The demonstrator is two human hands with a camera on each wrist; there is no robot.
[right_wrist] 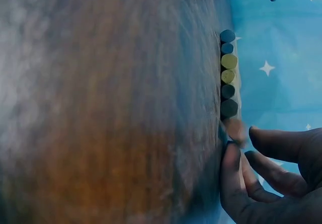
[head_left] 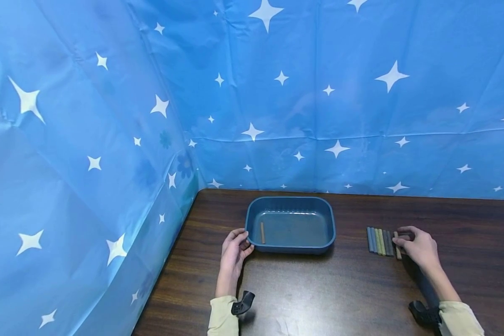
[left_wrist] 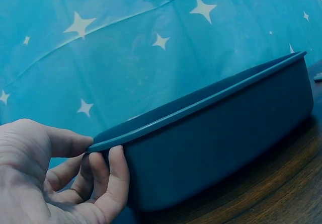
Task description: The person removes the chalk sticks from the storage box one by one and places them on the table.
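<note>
My left hand (head_left: 234,254) pinches the left rim of a blue rectangular basin (head_left: 291,248), thumb above and fingers beneath; the left wrist view shows this grip (left_wrist: 75,173) closely. Inside the basin lies a brown chalk stick (head_left: 262,232), near its left wall. Over on the right, my right hand (head_left: 422,247) pinches another brown chalk stick (head_left: 398,252), whose end (right_wrist: 235,132) looks blurred in the right wrist view. Beside it, several chalk sticks lie side by side in a row: blue (head_left: 370,240), yellow-green (head_left: 379,241) and dark grey (head_left: 388,243).
A dark brown wooden table (head_left: 302,289) carries everything. Blue cloth with white stars (head_left: 336,102) hangs behind the table and along its left side. A black device (head_left: 242,303) is worn at the left wrist, and a similar one (head_left: 424,313) at the right.
</note>
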